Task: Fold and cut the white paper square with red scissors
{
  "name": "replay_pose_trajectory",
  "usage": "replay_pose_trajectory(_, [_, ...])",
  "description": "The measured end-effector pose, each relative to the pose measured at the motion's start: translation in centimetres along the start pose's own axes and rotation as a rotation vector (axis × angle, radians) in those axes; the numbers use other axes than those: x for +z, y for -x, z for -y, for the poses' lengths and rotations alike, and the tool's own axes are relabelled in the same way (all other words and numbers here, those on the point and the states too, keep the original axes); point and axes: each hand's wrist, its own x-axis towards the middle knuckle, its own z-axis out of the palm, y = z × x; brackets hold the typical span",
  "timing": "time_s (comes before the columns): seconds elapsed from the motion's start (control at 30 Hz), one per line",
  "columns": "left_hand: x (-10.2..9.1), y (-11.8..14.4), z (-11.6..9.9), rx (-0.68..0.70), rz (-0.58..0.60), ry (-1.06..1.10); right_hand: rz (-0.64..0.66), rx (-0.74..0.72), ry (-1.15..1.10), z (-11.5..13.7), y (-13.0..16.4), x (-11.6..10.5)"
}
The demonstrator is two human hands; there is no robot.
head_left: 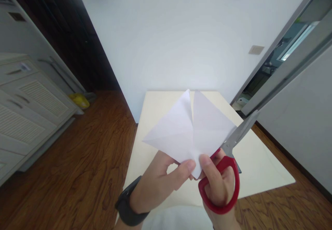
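— Which hand is holding what right now?

— I'm pinching the paper point(192, 130) with my left hand point(158, 183), thumb and forefinger closed on its bottom corner. My right hand point(219, 188) is gripping the scissors point(228, 164), fingers threaded through the red handle loops, with my right thumb also pressing the same corner of the paper from the other side.

— So where is the paper lying from each hand?

— It's fanning up and away from both. From my left hand it's spreading toward one o'clock; from my right, toward eleven. It's folded, with a crease or slit running straight up the middle toward twelve, and two white flaps opening on either side of that line.

— And the blades?

— They're pointing from my right hand toward about one or two o'clock, running up along the paper's right edge. Their long axis is slanting away from the centre crease, not lining up with it. I can't tell whether the blades are parted; they're reading as one grey bar.

— Which hand is nearer the paper?

— Both are touching it at the bottom corner, but only the left is truly holding it.

— What's beyond?

— The table point(259, 164) is lying underneath, and past it the wall point(166, 43).
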Motion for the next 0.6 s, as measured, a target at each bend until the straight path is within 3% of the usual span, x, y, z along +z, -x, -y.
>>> replay_pose_trajectory(0.13, [-0.1,0.1,1.8,0.032,0.028,0.110,0.012,-0.047,-0.057,-0.3,0.1,-0.1])
replay_pose_trajectory(0.27, [-0.1,0.3,3.0,0.005,-0.071,0.052,0.025,-0.002,-0.059,-0.6,-0.2,-0.5])
replay_pose_trajectory(0.4, [-0.2,-0.2,2.8,0.029,-0.150,0.025,0.098,0.046,-0.089,-1.4,-0.7,-0.6])
replay_pose_trajectory(0.6, [0.5,-3.0,2.0,-0.003,-0.272,0.164,0.266,0.174,-0.017,-1.9,-1.8,-1.5])
